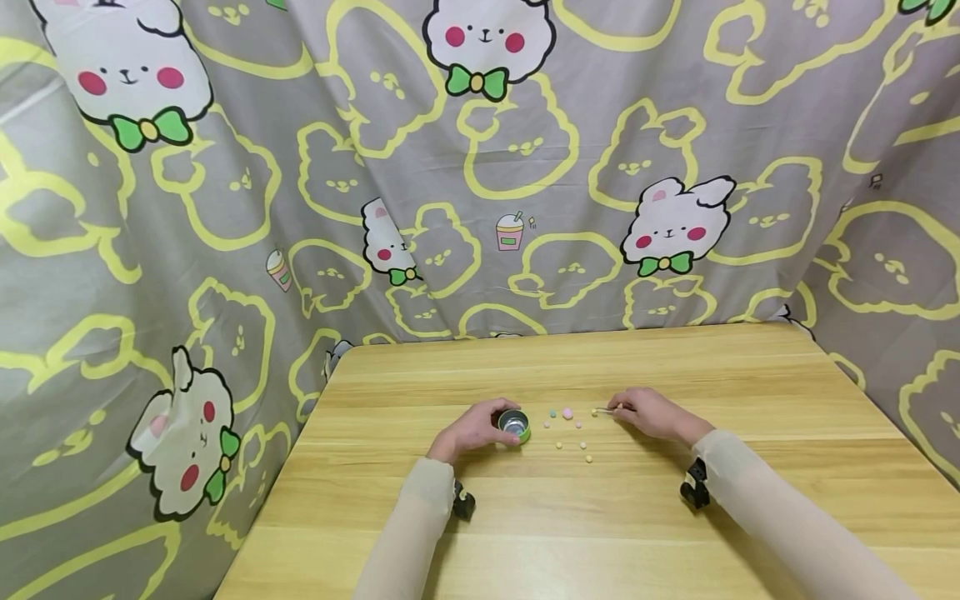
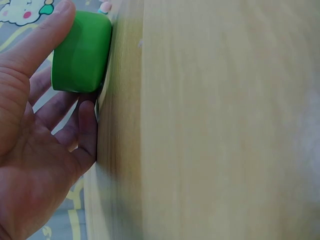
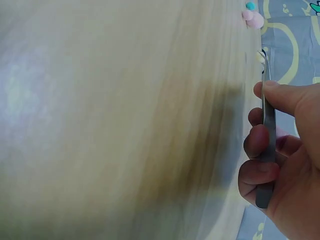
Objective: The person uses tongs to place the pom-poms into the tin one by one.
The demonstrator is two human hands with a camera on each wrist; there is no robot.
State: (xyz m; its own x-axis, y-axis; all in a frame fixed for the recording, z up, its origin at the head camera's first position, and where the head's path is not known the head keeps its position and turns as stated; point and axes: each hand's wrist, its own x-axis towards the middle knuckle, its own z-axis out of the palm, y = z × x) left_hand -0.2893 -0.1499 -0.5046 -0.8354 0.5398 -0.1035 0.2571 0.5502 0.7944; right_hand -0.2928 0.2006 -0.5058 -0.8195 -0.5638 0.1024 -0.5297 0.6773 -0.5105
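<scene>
A small round green tin (image 1: 514, 428), its silvery inside facing up, stands on the wooden table. My left hand (image 1: 476, 427) holds it from the left, thumb on the near side and fingers around the far side; the left wrist view shows the green wall (image 2: 82, 52) close up. To the right of the loose balls, my right hand (image 1: 651, 412) grips metal tweezers (image 3: 269, 127) between thumb and curled fingers. Their tips point left at a small yellow ball (image 1: 595, 413); whether they pinch it I cannot tell.
Between the hands lie several little balls: a teal one (image 1: 552, 413), a larger pink one (image 1: 567, 413), a white one (image 1: 582, 446), yellow and smaller pink ones. The wooden table (image 1: 525, 517) ends at a patterned curtain (image 1: 465, 250) behind and at the sides.
</scene>
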